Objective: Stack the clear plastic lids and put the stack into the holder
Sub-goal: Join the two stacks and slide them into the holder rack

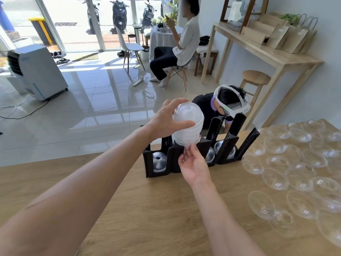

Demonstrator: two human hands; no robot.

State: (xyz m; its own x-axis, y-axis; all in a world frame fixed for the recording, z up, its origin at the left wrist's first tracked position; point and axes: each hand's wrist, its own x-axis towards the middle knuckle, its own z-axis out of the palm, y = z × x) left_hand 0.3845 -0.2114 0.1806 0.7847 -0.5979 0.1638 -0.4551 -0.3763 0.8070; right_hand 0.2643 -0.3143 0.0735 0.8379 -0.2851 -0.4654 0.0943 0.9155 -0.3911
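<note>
My left hand (pixel 166 122) grips the domed top of a stack of clear plastic lids (pixel 190 126), held above the second slot of the black holder (pixel 228 145). Just below, my right hand (pixel 193 163) has its fingertips touching the stack's bottom rim, palm facing up. The holder stands at the wooden counter's far edge, and lids (pixel 159 160) sit in its leftmost slot and in two slots to the right. Many loose clear dome lids (pixel 299 174) lie spread over the right part of the counter.
The wooden counter (pixel 138 209) fills the foreground. Behind the holder a person wearing a headset (pixel 230 102) crouches. Another person sits on a chair (pixel 177 47) further back. A wooden stool (pixel 255 78) and a side table with paper bags (pixel 287 36) stand at right.
</note>
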